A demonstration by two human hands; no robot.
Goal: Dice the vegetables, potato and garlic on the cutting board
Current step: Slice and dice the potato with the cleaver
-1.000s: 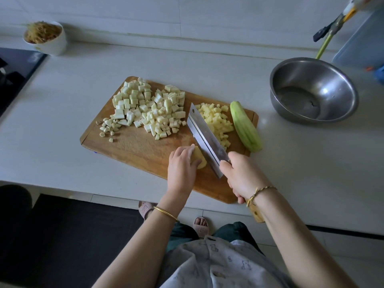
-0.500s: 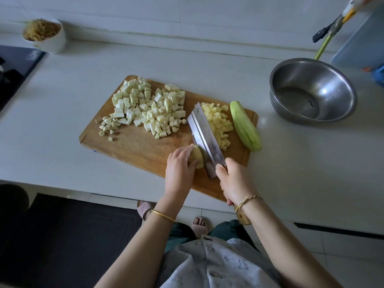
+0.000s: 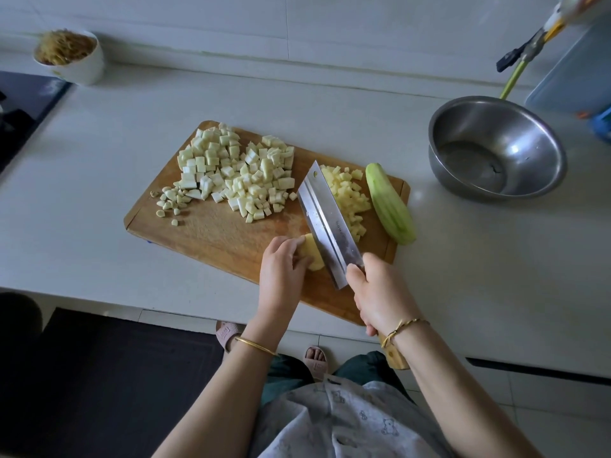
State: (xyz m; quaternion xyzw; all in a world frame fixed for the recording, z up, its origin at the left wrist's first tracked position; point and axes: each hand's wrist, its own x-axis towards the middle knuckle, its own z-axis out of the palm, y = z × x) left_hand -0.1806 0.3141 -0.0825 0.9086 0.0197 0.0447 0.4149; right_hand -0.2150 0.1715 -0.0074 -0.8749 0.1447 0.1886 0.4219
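A wooden cutting board [image 3: 211, 233] lies on the counter. My left hand [image 3: 281, 272] holds a yellow potato piece [image 3: 313, 256] down with curled fingers at the board's near side. My right hand [image 3: 380, 292] grips the wooden handle of a steel cleaver [image 3: 325, 219], whose blade stands against the potato piece's right face. A big heap of pale diced vegetable [image 3: 238, 180] fills the board's far left, with chopped garlic bits [image 3: 170, 201] beside it. Diced potato [image 3: 348, 196] lies right of the blade. A peeled green vegetable [image 3: 390, 204] rests on the board's right edge.
A steel bowl [image 3: 496, 148] stands at the right on the white counter [image 3: 479, 276]. A white cup [image 3: 71, 56] with brownish contents sits far left by a dark hob [image 3: 20, 104]. A blue container [image 3: 575, 77] and a green-handled tool [image 3: 515, 71] are at the far right.
The cleaver has pulled back toward me slightly and sits against the potato piece. My left hand stays on the potato; the piles have not moved.
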